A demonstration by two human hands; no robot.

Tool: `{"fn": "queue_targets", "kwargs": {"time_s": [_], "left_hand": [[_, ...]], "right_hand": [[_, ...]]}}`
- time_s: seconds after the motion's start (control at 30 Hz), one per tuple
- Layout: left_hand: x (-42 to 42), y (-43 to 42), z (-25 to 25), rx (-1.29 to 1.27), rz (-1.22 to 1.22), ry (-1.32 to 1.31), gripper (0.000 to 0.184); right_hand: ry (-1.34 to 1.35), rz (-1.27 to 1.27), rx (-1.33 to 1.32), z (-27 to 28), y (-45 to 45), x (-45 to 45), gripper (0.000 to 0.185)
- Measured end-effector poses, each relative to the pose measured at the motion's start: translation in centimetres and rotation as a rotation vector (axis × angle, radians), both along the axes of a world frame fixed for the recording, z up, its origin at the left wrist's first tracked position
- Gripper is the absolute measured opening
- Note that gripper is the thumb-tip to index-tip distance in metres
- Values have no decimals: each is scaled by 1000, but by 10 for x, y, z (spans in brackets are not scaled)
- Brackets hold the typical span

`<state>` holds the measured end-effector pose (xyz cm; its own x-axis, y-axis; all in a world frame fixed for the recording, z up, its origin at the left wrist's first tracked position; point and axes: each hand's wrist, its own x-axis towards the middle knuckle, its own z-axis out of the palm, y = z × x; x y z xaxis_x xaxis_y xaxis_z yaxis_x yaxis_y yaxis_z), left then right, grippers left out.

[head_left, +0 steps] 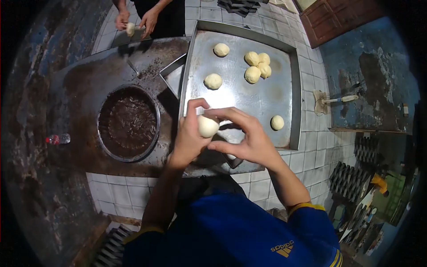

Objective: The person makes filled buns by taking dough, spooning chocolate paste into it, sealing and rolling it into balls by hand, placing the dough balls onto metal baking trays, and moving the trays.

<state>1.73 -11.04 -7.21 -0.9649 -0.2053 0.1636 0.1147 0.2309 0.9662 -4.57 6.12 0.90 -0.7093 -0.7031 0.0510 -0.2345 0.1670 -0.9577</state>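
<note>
A smooth pale dough ball (pixel 208 126) is held in my left hand (pixel 188 135), whose fingers curl round it. My right hand (pixel 244 138) is beside the ball on its right, thumb and fingers bent apart in a C shape, with nothing seen between them. Both hands are over the near left corner of a large metal tray (pixel 240 107). On the tray lie single dough balls (pixel 221 50) at the left, a cluster of several balls (pixel 252 74) further right, and one ball (pixel 277 123) near the right edge.
A round pan of dark brown filling (pixel 129 122) stands left on the metal table (pixel 84 84). A smaller tray (pixel 174 74) is partly under the large one. Across the table, a co-worker's hands (pixel 149 21) hold dough (pixel 130 29). A bottle (pixel 58 139) lies far left.
</note>
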Motion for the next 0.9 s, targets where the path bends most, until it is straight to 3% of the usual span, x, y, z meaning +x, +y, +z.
{"fn": "queue_targets", "kwargs": {"time_s": [0.1,0.17,0.2,0.27,0.33,0.4,0.43,0.47,0.53,0.57,0.7,0.77,0.8,0.87,0.9], "left_hand": [[-9,8,-22,-38,55,34,57],[-10,11,-47,-34,63,-49,67],[-10,9,-47,-28,76,-49,67],[-3,1,-35,-287,50,-119,80],[13,-10,-21,-285,-5,-315,91],[19,-11,-34,-142,81,-88,91],[20,-12,-42,-90,116,41,88],[21,-11,-51,-91,127,34,88],[23,-8,-59,188,273,115,75],[25,-7,-61,213,296,116,64],[27,-6,-65,290,333,167,61],[25,-7,-59,460,385,167,58],[24,-8,-60,457,387,171,58],[24,-7,-66,396,358,210,56],[23,-6,-65,395,350,205,56]], "right_hand": [[98,41,105,-15,-9,-19,49],[104,80,155,-24,-12,-29,43],[105,93,160,-32,-12,-35,43],[43,127,196,-57,-8,-49,40],[116,165,266,-85,-6,-60,45],[358,351,505,-107,-13,-64,53],[513,467,519,-116,-16,-64,64],[510,480,514,-125,-20,-61,64],[951,484,514,-138,-26,-51,78],[902,544,562,-143,-28,-50,89],[809,530,551,-154,-29,-60,85],[63,631,344,-173,-25,-98,81],[-704,486,101,-135,-31,-106,76],[-376,397,162,-103,-37,-104,74],[26,497,323,-111,-37,-97,76]]}}
